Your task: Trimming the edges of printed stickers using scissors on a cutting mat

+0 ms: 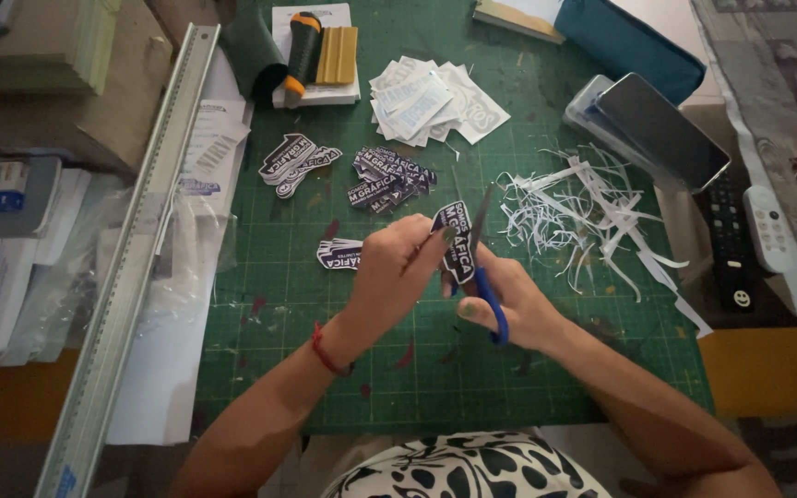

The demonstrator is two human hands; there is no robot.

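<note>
Head view: sticker (455,242) between both hands (454,281)

Left hand (394,267) pinching a dark sticker (455,242), right hand (509,300) working blue-handled scissors (483,267) at its edge, above a green cutting mat (435,378); paper trimmings (574,217) nearby.

Sticker (457,242) partly behind hands (454,281)

single head-worn camera, aimed steeply down and forward over the person's forearms onto a green cutting mat (343,369). close range: the mat fills most of the frame, desk edges at left and right. no second view.
</note>
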